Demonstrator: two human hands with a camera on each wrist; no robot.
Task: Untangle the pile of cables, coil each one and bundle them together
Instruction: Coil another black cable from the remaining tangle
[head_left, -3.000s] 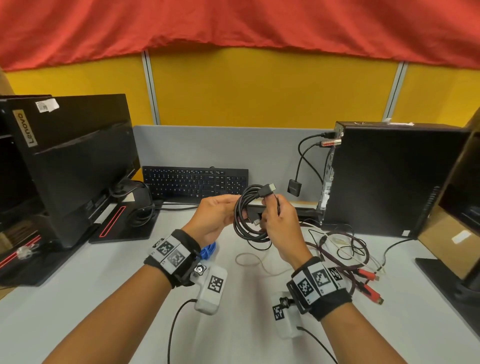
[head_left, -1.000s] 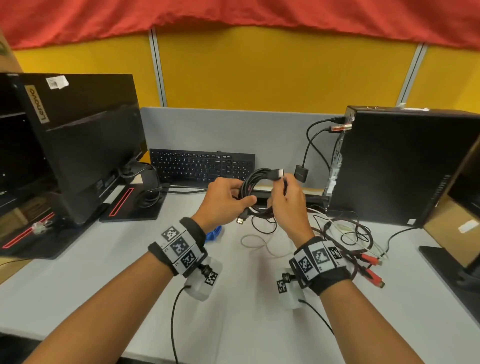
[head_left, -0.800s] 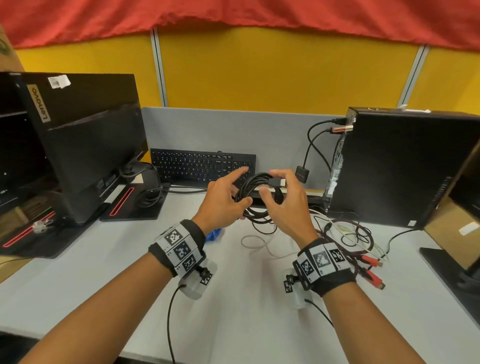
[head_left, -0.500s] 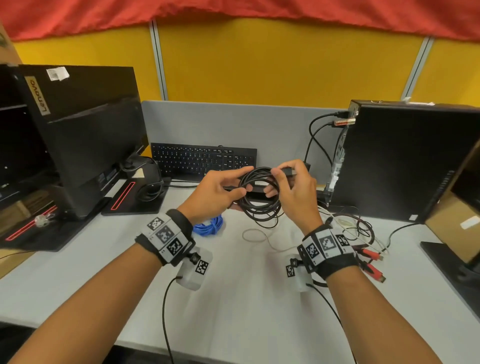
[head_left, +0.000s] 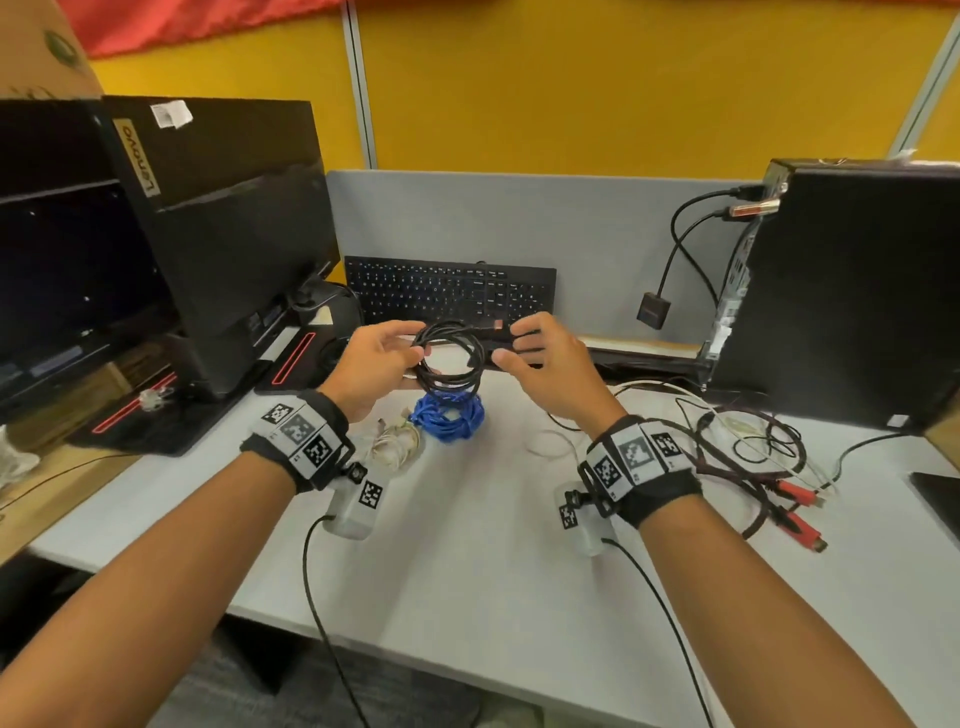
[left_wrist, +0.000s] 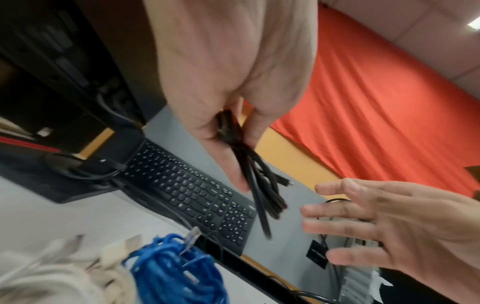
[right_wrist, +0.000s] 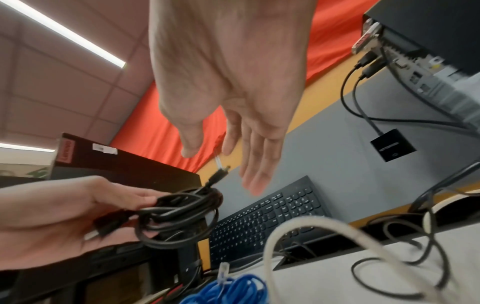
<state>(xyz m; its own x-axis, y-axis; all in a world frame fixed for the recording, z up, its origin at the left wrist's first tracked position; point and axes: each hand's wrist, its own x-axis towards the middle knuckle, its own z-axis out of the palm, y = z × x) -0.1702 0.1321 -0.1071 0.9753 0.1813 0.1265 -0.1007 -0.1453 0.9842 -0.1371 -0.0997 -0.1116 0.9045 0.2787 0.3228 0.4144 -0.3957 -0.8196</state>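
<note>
Grey counter (head_left: 467, 545): above the blue coil (head_left: 448, 419), my left hand (head_left: 370, 364) pinches the springy black coil (head_left: 451, 358); right hand (head_left: 550, 371) spread, empty.

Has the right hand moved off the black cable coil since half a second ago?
Yes. The right hand has let go and drawn right, toward the computer tower; its fingers are spread clear of the black cable coil, which the left hand holds alone.

a black keyboard (head_left: 449, 293) leans against a grey divider (head_left: 519, 218) at the back of the pale desk (head_left: 467, 545). a black monitor (head_left: 228, 223) stands at the left, a black computer tower (head_left: 852, 291) at the right. yellow wall (head_left: 597, 83) rises behind, red cloth (left_wrist: 376, 98) above.
</note>
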